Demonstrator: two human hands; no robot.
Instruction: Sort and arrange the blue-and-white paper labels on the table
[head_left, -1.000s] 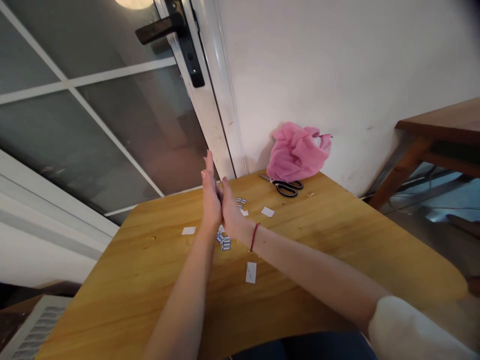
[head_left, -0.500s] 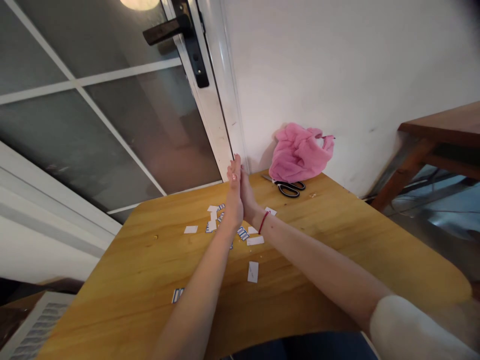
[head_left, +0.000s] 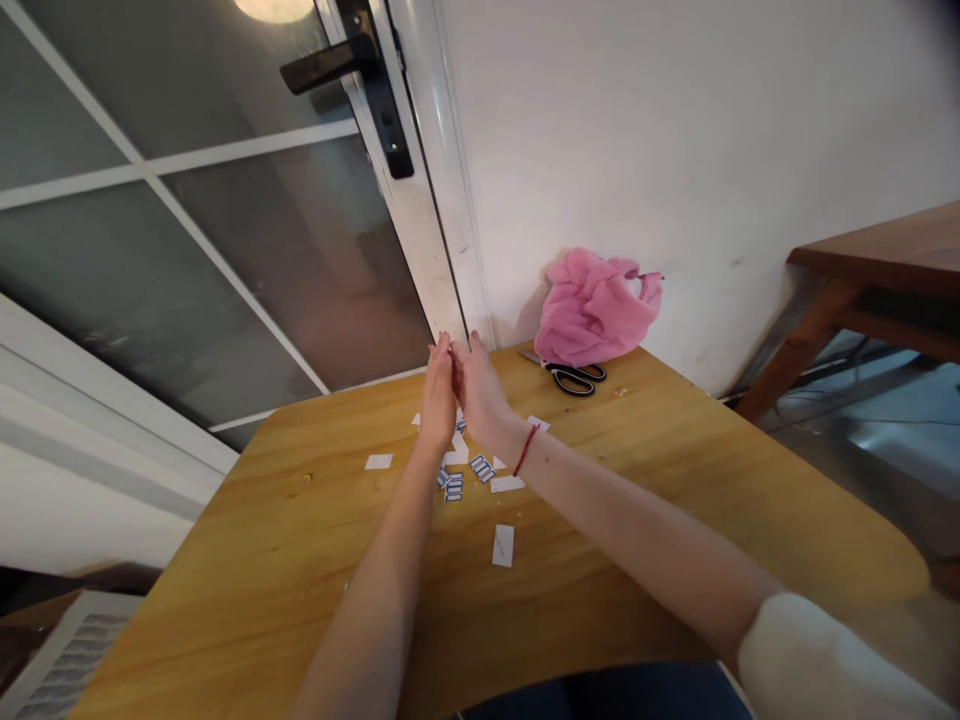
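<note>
My left hand [head_left: 439, 398] and my right hand [head_left: 480, 392] are held on edge, palms facing, with fingers stretched out. They meet or nearly meet along the fingers, and whether anything lies between the palms is hidden. Around and below them lie several small paper slips: a blue-striped slip [head_left: 482, 468], another striped slip [head_left: 454, 487], a white slip [head_left: 508, 484] near my right wrist, and a white slip [head_left: 379, 461] to the left. Closer to me is a white slip with a faint mark [head_left: 503, 546]. Some slips are partly covered by my hands.
Black-handled scissors [head_left: 574, 378] lie at the back of the wooden table [head_left: 637, 520], beside a bunched pink cloth [head_left: 596, 310] against the wall. A glazed door [head_left: 300, 250] with a dark handle [head_left: 330, 65] borders the far left edge. Another wooden table [head_left: 885, 245] stands at right.
My hands have moved lower and slightly left, and my palms have turned and come a little apart. My left forearm now covers most of the striped slip at lower left.
</note>
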